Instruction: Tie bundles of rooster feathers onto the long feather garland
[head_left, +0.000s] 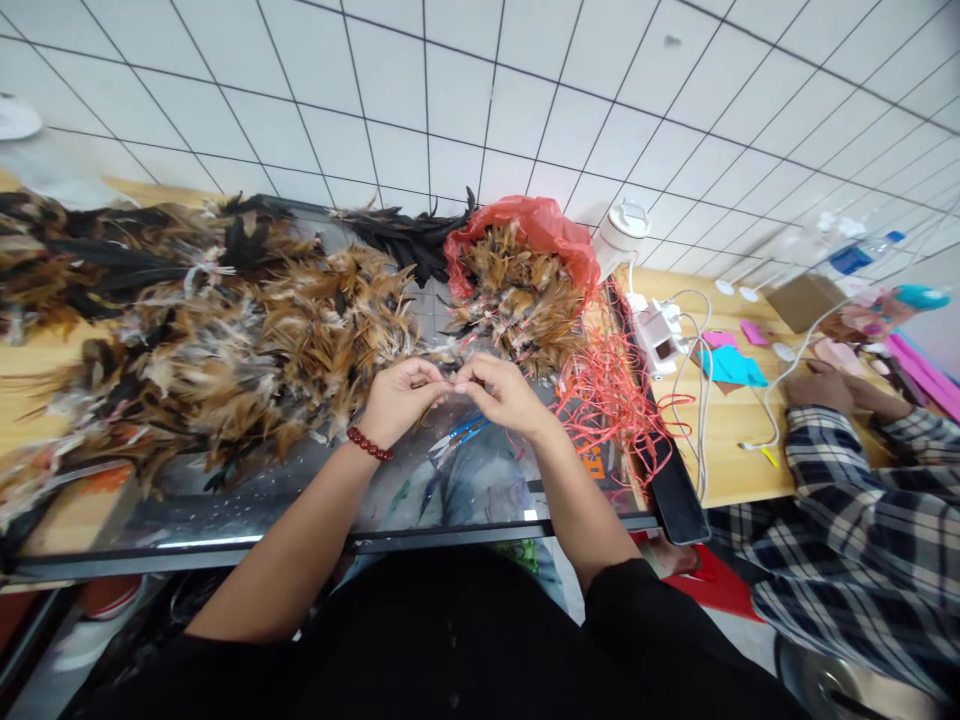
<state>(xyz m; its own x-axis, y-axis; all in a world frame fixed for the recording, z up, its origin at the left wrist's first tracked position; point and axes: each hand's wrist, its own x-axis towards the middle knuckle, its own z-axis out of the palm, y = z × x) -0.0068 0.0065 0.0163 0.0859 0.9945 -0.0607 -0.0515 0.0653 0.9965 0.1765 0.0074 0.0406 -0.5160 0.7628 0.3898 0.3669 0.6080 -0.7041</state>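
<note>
My left hand (401, 400), with a red bead bracelet at the wrist, and my right hand (501, 390) meet fingertip to fingertip above a dark glossy tabletop (300, 490). Both are closed in a pinch; what sits between the fingers is too small to name. Left of them spreads a big heap of brown and black feathers (292, 340). Just beyond my right hand, more brown feathers (525, 290) spill from a red plastic bag (525, 215). Blue-handled scissors or snips (459, 436) lie on the tabletop beneath my hands.
A tangle of red string (607, 395) lies to the right. Beyond it are a white power adapter (658, 335) with cables, a white lidded cup (622, 232) and blue pieces (733, 367). A co-worker in a plaid sleeve (832, 470) works at the far right. A tiled wall (450, 100) stands behind.
</note>
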